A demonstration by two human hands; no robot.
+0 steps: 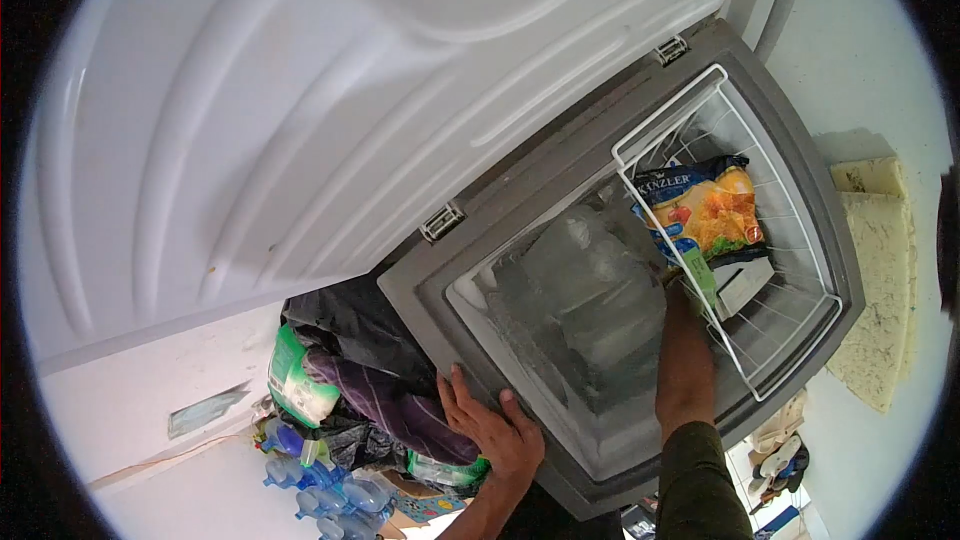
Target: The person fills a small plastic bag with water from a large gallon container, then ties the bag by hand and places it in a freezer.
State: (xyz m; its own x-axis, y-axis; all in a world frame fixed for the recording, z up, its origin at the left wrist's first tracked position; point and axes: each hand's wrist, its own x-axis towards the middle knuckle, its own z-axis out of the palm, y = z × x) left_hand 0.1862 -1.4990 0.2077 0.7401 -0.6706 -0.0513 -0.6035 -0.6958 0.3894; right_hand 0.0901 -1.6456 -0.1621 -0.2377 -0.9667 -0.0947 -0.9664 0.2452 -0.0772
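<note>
My left hand (495, 432) lies with fingers spread on the outer rim of the chest freezer (470, 345), holding nothing. My right arm reaches down into the freezer beside the white wire basket (730, 340), and the fingers of my right hand (675, 290) are hidden near the basket's inner side. Inside the basket rest an orange and blue food packet (715, 205) and a green and white box (740, 285). Bags of ice or frozen blocks (590, 290) fill the freezer's bottom, left of my right arm.
The raised white lid (300, 110) spans the upper left. Dark bags (350, 330), a striped cloth (400, 405) and plastic bottles (345, 500) lie at the lower left. Yellowish foam (870, 280) leans on the right wall, with shoes (780, 465) at the lower right.
</note>
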